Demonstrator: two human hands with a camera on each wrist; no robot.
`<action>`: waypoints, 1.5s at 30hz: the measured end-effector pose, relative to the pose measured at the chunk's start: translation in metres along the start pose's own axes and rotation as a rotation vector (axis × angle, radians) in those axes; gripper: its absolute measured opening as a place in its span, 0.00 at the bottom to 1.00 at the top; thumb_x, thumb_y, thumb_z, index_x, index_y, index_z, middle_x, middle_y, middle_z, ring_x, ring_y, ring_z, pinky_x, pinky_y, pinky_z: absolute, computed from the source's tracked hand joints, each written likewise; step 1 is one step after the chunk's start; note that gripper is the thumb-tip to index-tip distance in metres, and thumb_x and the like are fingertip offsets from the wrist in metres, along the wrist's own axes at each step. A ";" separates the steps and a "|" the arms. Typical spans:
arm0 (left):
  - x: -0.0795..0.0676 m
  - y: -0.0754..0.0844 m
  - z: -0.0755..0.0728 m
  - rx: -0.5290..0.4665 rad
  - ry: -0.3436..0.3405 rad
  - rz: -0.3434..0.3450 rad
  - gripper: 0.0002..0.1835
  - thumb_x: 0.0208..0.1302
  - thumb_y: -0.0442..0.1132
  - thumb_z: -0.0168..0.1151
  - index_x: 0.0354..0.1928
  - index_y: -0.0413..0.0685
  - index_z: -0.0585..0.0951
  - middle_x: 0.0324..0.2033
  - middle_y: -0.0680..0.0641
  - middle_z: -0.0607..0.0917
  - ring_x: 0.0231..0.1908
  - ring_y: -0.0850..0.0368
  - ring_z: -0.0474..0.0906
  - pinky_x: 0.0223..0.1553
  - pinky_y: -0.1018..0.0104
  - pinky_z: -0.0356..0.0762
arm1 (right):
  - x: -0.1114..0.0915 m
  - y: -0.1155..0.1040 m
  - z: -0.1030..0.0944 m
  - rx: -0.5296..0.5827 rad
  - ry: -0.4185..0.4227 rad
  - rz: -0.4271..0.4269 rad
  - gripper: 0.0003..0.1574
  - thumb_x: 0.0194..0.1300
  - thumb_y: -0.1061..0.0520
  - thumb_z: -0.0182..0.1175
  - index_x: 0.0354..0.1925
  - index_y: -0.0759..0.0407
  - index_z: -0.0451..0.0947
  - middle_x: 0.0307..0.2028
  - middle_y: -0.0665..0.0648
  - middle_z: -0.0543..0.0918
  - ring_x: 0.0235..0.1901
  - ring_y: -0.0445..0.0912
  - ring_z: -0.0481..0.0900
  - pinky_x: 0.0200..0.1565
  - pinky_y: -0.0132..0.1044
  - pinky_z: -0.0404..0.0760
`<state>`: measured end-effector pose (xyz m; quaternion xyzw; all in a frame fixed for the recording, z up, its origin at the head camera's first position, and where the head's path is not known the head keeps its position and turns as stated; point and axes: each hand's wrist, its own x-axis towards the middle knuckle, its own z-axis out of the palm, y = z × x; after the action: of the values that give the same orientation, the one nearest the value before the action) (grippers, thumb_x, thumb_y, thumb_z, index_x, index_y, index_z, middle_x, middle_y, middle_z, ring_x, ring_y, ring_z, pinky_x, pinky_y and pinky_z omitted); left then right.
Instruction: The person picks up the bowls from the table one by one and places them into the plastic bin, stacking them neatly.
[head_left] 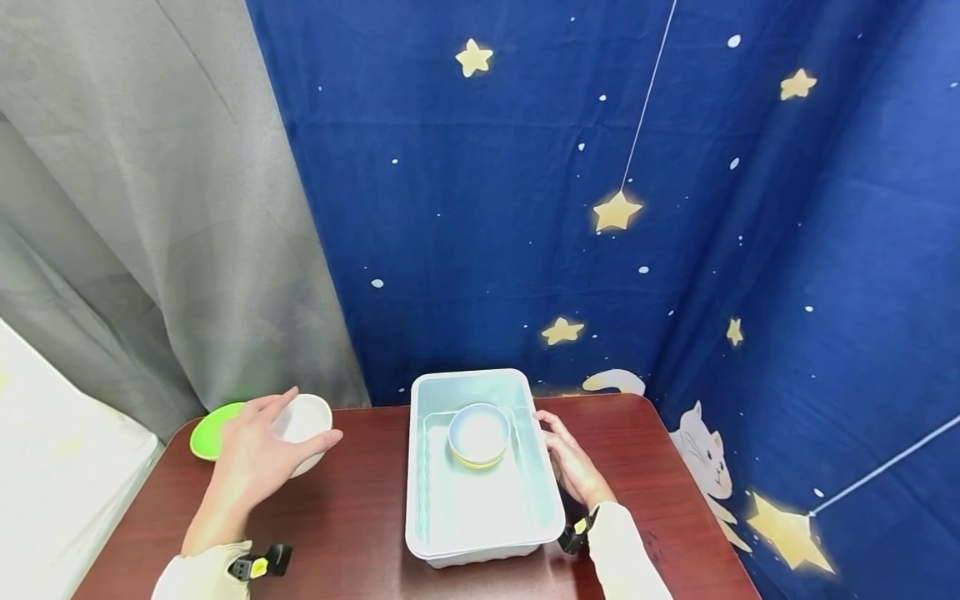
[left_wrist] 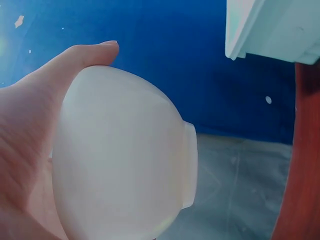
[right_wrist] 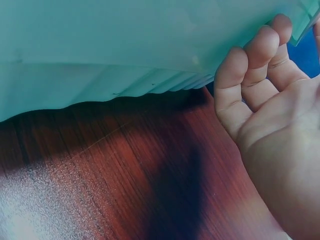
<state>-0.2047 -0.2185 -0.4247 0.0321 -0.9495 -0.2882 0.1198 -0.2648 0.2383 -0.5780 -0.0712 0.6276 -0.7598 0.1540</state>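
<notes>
My left hand grips a white bowl at the table's left, thumb and fingers spread across it. In the left wrist view the bowl shows its rounded outside and foot ring, tipped sideways. A pale blue-green plastic bin stands in the middle of the table. Inside it a light blue bowl sits over a yellow one. My right hand rests at the bin's right side. Its loosely bent fingertips touch the outer wall in the right wrist view.
A bright green dish, partly behind my left hand, lies at the back left corner of the reddish-brown table. Grey and blue star-patterned curtains hang along the back edge. A white surface lies left of the table.
</notes>
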 end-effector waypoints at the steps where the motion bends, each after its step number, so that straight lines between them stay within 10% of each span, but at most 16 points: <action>1: 0.001 0.002 0.000 -0.004 -0.004 -0.001 0.57 0.47 0.73 0.73 0.72 0.43 0.71 0.66 0.29 0.70 0.61 0.24 0.61 0.47 0.38 0.68 | 0.000 0.000 0.000 0.001 -0.001 0.000 0.30 0.76 0.51 0.53 0.70 0.53 0.57 0.61 0.62 0.75 0.53 0.51 0.82 0.49 0.40 0.83; 23: 0.015 0.035 -0.002 0.007 0.019 0.048 0.57 0.46 0.77 0.69 0.73 0.48 0.71 0.66 0.34 0.71 0.58 0.31 0.63 0.42 0.46 0.71 | 0.002 0.002 0.003 -0.004 -0.001 -0.004 0.32 0.75 0.50 0.54 0.71 0.52 0.57 0.66 0.70 0.70 0.55 0.56 0.80 0.50 0.42 0.83; 45: 0.030 0.085 0.001 -0.077 -0.100 0.042 0.57 0.48 0.77 0.68 0.76 0.52 0.67 0.71 0.36 0.67 0.66 0.31 0.60 0.52 0.38 0.75 | 0.001 0.001 0.003 0.013 0.025 0.004 0.33 0.75 0.48 0.55 0.71 0.52 0.57 0.63 0.63 0.73 0.54 0.53 0.81 0.48 0.40 0.83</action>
<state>-0.2330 -0.1517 -0.3722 -0.0070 -0.9430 -0.3231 0.0796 -0.2645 0.2355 -0.5785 -0.0592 0.6246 -0.7645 0.1483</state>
